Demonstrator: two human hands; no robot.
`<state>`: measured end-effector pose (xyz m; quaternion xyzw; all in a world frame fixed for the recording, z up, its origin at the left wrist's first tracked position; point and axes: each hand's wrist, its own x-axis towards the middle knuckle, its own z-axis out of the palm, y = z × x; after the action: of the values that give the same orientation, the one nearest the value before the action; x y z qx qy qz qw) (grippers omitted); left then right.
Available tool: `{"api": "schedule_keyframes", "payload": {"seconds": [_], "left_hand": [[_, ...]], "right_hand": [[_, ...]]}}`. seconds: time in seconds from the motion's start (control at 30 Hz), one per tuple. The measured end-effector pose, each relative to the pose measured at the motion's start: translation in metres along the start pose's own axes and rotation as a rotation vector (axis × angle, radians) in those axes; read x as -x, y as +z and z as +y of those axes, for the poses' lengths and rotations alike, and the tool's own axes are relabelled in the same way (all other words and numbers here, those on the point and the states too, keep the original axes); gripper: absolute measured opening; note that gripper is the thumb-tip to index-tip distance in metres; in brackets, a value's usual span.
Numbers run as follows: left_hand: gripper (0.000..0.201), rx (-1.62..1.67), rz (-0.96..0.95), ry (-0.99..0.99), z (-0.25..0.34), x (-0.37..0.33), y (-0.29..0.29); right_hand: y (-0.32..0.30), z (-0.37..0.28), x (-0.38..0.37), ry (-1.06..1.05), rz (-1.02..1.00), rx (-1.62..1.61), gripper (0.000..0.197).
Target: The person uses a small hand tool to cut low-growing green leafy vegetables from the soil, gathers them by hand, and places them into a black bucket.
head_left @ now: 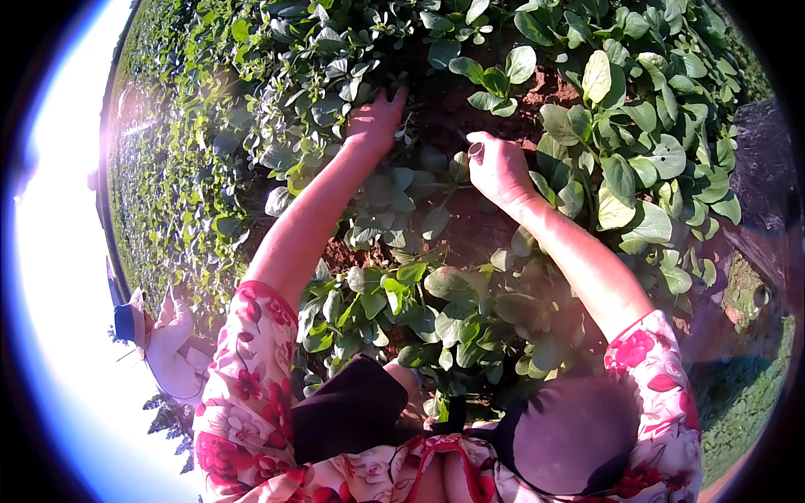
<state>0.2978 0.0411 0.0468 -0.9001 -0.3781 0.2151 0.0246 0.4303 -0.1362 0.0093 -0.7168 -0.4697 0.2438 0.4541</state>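
Note:
My left hand (376,123) reaches into leafy green plants (335,75) at the upper middle. Its visible fingers are stretched out and slightly apart among the leaves; some fingertips are hidden. To the right, my right hand (501,170) is closed around a tool handle (476,151), whose round end shows beside the thumb. The tool's working end points toward the shaded soil between my hands and is too dark to make out. Broad-leaved greens (620,172) grow just right of that hand.
Reddish soil (549,88) shows between the plants. More greens (402,298) grow close in front of my body. A person in a pale top and hat (172,344) is at the far left. Something dark (763,159) lies at the right edge, beside a grassy strip (746,419).

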Motion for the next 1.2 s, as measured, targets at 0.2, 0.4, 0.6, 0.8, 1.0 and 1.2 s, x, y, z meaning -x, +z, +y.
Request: {"api": "schedule_keyframes", "payload": {"seconds": [0.2, 0.4, 0.6, 0.8, 1.0, 1.2], "left_hand": [[0.058, -0.179, 0.237, 0.105, 0.012, -0.036, 0.012], [0.029, -0.117, -0.137, -0.166, -0.015, -0.063, 0.010], [0.022, -0.084, -0.125, -0.190, -0.011, -0.049, 0.009], [0.019, -0.086, 0.167, -0.120, -0.017, -0.040, 0.036], [0.018, -0.131, 0.279, -0.140, -0.035, -0.006, 0.041], [0.015, -0.074, 0.180, -0.189, -0.007, -0.010, 0.020]], "right_hand": [[0.039, 0.011, -0.070, 0.063, -0.066, 0.027, 0.010], [0.032, -0.009, -0.052, -0.171, -0.165, 0.187, 0.010], [0.016, -0.006, -0.035, 0.056, -0.033, 0.090, 0.010], [0.054, 0.017, -0.105, -0.149, -0.157, 0.319, 0.006], [-0.026, -0.031, -0.035, 0.040, -0.214, 0.108, 0.008], [0.022, -0.002, -0.054, 0.041, -0.153, 0.095, 0.013]]}}
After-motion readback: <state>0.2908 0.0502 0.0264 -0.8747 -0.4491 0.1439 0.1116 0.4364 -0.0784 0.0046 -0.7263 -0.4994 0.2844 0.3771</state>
